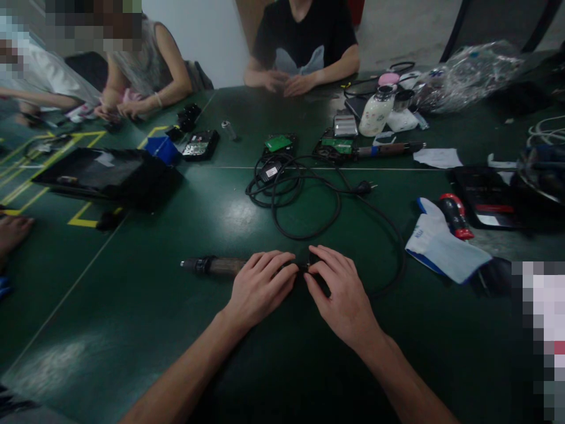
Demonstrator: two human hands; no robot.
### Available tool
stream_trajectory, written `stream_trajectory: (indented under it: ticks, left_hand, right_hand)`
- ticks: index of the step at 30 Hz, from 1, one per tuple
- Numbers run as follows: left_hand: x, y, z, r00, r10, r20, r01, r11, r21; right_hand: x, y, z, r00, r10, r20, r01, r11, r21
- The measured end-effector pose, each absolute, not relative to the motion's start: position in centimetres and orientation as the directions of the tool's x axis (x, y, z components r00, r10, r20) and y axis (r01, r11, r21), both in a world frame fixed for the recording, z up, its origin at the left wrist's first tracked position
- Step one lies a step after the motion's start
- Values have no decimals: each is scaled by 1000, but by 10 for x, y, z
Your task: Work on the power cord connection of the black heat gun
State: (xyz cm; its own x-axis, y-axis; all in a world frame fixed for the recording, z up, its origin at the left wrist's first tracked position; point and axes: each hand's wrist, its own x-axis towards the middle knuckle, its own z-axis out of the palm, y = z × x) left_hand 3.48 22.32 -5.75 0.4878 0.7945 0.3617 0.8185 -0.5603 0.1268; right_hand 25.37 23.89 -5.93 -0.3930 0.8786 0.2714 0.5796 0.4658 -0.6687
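Observation:
An electric screwdriver [223,265] with a brownish body lies across the green table, its black tip pointing left. My left hand [262,285] is closed over its rear end. Just to the right, my right hand [342,291] pinches a small black cable connector [305,267] at that rear end; my fingers partly hide it, and I cannot tell whether it is fully seated. A black power cable [304,237] runs in loops beyond my hands, with a plug [364,187] on it and a black adapter [270,171] beside the coil.
A black tray [106,176] stands on the left. Hard drives [200,145] and a second electric screwdriver [388,149] lie farther back. To the right are a glove [445,250] and a red-black screwdriver handle [457,217]. Other people sit around the table.

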Motion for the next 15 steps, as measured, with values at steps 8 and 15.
stream_trajectory:
  ticks: [8,15]
  left_hand:
    - [35,224,-58,489,787,377,812,-568,132]
    - [35,224,-59,470,792,389,830,-547,110]
  right_hand:
    - [255,239,-58,-397,881,258,585,459,-669]
    - [254,239,-58,-396,879,265,585,464,-665]
